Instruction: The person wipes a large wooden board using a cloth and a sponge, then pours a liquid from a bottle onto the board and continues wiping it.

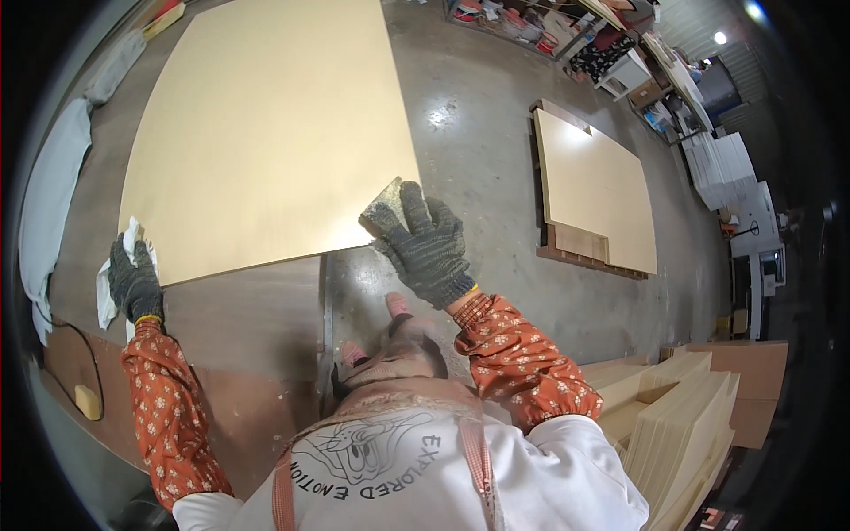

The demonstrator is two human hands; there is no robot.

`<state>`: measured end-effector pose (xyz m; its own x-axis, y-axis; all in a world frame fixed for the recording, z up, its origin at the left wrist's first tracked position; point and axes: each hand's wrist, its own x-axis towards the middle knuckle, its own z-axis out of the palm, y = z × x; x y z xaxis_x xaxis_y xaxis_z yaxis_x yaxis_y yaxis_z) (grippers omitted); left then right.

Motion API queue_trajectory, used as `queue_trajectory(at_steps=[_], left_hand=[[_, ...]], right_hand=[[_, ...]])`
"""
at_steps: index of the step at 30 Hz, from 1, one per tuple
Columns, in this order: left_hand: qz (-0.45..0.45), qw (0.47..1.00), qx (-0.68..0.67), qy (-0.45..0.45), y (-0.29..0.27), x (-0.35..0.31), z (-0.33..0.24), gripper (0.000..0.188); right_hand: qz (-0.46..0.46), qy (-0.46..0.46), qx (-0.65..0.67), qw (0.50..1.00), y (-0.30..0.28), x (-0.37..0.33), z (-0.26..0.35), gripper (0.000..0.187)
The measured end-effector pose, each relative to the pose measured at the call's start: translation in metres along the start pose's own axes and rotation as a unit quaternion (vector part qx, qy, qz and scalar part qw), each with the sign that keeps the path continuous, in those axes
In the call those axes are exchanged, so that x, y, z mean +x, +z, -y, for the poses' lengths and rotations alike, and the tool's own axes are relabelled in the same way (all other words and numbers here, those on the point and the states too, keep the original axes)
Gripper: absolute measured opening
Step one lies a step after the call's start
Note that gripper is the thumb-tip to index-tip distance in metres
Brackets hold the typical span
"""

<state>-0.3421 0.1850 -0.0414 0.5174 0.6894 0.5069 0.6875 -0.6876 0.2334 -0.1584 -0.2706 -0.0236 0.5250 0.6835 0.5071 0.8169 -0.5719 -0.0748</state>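
Observation:
A large pale-yellow panel (pixel 266 133) lies flat on a grey-brown work table (pixel 257 310). My right hand (pixel 429 252), in a dark knitted glove, presses a worn sanding block (pixel 382 202) against the panel's near right corner. Its thumb and fingers are wrapped round the block, which hides part of that corner. At the near left corner, my left hand (pixel 135 281) is gloved the same way and grips a crumpled white cloth (pixel 106 296) beside the panel's edge. Part of the cloth sticks up above the fingers.
On the right, a second pale panel (pixel 598 181) rests on a stack above the concrete floor (pixel 478 159). Cut boards (pixel 677 416) stand near a cardboard box (pixel 744 380) at lower right. White wrapping (pixel 57 195) runs along the left, above a dark cable (pixel 93 354). Cluttered shelves (pixel 522 31) line the back.

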Motion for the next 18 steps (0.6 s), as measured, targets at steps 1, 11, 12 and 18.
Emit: queue_trajectory(at_steps=[1,11,12,18], left_hand=[[-0.007,1.0,0.003,0.028,0.005,0.003,0.007,0.042],[0.053,0.978,0.098,0.177,0.002,-0.009,-0.129,0.044],[0.038,0.982,0.056,0.179,0.002,-0.016,-0.136,0.044],[0.054,0.985,0.019,0.162,-0.005,-0.022,-0.151,0.044]], right_hand=[[-0.037,-0.005,-0.049,0.998,0.002,-0.002,0.002,0.054],[0.04,-0.167,0.175,0.969,0.035,0.087,0.12,0.045],[0.042,-0.156,0.176,0.971,0.039,0.074,0.105,0.045],[-0.054,-0.024,-0.056,0.997,0.017,-0.003,-0.031,0.043]])
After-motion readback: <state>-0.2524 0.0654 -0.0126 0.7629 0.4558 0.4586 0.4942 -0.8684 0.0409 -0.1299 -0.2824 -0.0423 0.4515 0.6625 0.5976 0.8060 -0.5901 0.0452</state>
